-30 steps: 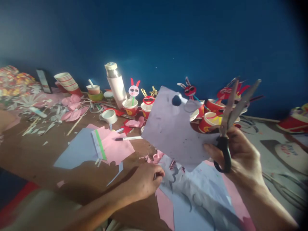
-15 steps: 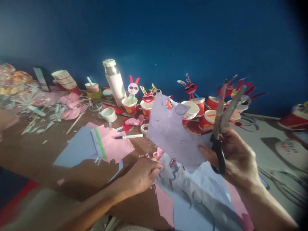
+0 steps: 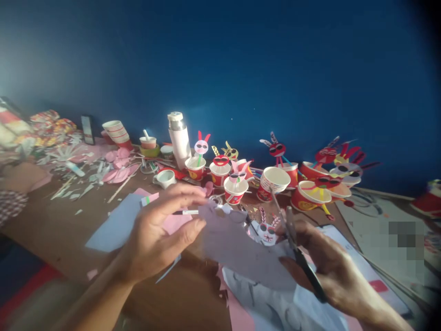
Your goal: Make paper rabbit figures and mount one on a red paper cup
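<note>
My right hand [image 3: 324, 266] is closed on black-handled scissors [image 3: 299, 253], whose blades point up and stand slightly apart. Its thumb and fingers also pinch the right end of a purple paper sheet [image 3: 234, 248] with a curved cut-out along its top edge. At the sheet's upper left corner is my left hand [image 3: 165, 230], thumb and fingers spread apart around the edge; no grip on the paper shows. Behind the sheet lies a white paper rabbit face [image 3: 267, 232] with dark eyes.
Paper cups [image 3: 236, 189] with paper figures line the wall, near a white thermos [image 3: 179, 142] and a stack of cups [image 3: 272, 181]. Blue paper [image 3: 113, 225], scraps [image 3: 120, 172] and a white mug [image 3: 164, 178] lie left. A phone-like flat object [image 3: 365, 266] lies right.
My left hand has risen from the table to the purple sheet's left corner and opened. My right hand has lowered the sheet and scissors, and the blades are closer together. The view has shifted.
</note>
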Available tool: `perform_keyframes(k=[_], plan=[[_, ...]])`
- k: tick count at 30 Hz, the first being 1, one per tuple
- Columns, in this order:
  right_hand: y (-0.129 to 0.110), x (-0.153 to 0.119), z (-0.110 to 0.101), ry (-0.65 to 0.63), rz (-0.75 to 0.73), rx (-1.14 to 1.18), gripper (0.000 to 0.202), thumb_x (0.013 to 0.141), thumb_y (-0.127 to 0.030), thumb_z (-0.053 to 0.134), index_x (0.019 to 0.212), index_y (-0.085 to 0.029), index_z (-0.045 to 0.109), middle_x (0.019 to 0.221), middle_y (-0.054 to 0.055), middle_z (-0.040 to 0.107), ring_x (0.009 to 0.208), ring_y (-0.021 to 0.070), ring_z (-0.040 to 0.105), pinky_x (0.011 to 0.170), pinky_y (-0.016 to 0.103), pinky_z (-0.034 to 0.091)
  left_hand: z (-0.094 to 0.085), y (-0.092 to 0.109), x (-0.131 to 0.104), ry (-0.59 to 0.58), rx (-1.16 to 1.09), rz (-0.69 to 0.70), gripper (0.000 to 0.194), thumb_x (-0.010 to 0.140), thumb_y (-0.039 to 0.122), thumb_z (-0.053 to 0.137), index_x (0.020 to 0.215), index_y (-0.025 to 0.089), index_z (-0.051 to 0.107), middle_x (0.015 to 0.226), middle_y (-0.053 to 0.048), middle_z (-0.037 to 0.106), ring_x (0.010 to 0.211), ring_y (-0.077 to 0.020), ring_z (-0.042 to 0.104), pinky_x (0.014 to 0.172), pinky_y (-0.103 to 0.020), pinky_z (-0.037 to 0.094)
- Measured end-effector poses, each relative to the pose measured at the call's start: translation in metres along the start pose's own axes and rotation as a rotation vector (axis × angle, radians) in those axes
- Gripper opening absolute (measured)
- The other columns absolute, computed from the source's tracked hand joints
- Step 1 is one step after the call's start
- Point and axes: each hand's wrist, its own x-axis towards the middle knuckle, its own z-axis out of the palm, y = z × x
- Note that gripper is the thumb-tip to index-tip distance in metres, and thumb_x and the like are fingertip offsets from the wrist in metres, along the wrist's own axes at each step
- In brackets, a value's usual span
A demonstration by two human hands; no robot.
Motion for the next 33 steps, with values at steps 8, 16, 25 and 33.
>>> perform_keyframes(k=[8, 16, 25, 33], plan=[[0.002, -0.004, -0.001, -0.094, -0.029, -0.193, 0.035, 0.08, -0.02, 0.059, 0.11, -0.03, 0.045, 0.095, 0.002, 0.064, 0.087, 0.0194, 0.064, 0.073, 0.03, 0.054, 0.019, 0.007, 0.023, -0.332, 0.197, 0.115, 0.042, 0.069, 0.027, 0.072, 0.11, 0.027, 0.065, 0.104, -0.005, 0.066, 0.1, -0.0258, 0.056, 0.096, -0.038, 0.038], [-0.004, 0.0, -0.001, -0.107, -0.044, -0.193, 0.038, 0.073, -0.016, 0.063, 0.107, -0.029, 0.05, 0.093, 0.001, 0.065, 0.082, 0.0184, 0.065, 0.068, 0.026, 0.053, 0.023, 0.005, 0.027, -0.524, 0.338, 0.129, 0.016, 0.078, 0.011, 0.054, 0.069, 0.02, 0.064, 0.067, -0.001, 0.061, 0.065, -0.0147, 0.054, 0.062, -0.025, 0.037], [0.007, 0.002, 0.007, 0.315, -0.008, -0.12, 0.032, 0.075, -0.026, 0.066, 0.104, -0.027, 0.052, 0.09, 0.003, 0.064, 0.082, 0.022, 0.064, 0.071, 0.032, 0.053, 0.017, -0.013, 0.002, -0.505, 0.162, -0.272, 0.011, 0.076, 0.016, 0.052, 0.065, 0.018, 0.052, 0.058, 0.005, 0.049, 0.053, -0.0085, 0.044, 0.05, -0.021, 0.031], [-0.005, 0.007, 0.001, 0.487, 0.104, 0.038, 0.021, 0.078, -0.044, 0.058, 0.094, -0.033, 0.051, 0.081, 0.004, 0.059, 0.074, 0.0271, 0.064, 0.053, 0.038, 0.057, 0.02, -0.054, -0.032, 0.139, -0.714, -0.614, 0.013, 0.077, 0.024, 0.065, 0.078, 0.016, 0.055, 0.059, 0.005, 0.057, 0.052, -0.0072, 0.056, 0.052, -0.018, 0.042]])
